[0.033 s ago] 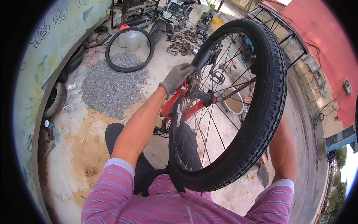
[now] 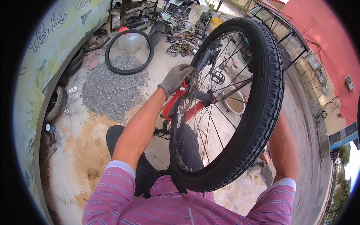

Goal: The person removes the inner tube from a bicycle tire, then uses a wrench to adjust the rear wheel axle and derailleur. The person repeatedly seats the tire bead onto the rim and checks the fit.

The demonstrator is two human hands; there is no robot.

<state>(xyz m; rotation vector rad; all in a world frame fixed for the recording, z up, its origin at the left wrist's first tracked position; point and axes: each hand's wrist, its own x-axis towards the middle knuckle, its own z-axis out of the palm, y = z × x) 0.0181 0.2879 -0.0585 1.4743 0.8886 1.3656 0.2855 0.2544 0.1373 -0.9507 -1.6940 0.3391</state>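
My left hand (image 2: 179,77), in a grey glove, has its fingers closed over a dark fitting at the top of the red bicycle frame (image 2: 171,105), just inside the left rim of a large spoked wheel with a black knobbly tyre (image 2: 262,135). The wheel stands tilted across my view, close to my body; its black hub (image 2: 206,97) is near the red tubing, and a black pedal (image 2: 217,77) shows through the spokes. My right forearm (image 2: 283,150) rises behind the tyre's right side, which hides my right hand.
A loose black tyre (image 2: 129,70) lies by white jugs (image 2: 133,43) and grey gravel (image 2: 105,92). Old tyres (image 2: 56,101) line the painted wall (image 2: 37,67) at left. Scrap parts (image 2: 182,41) and a scooter stand behind, a basin (image 2: 234,107) at right, wiring on a pink wall (image 2: 318,30).
The wheel has shifted very slightly up and to the left, and my right forearm has moved a little with it. My left hand holds almost the same place.
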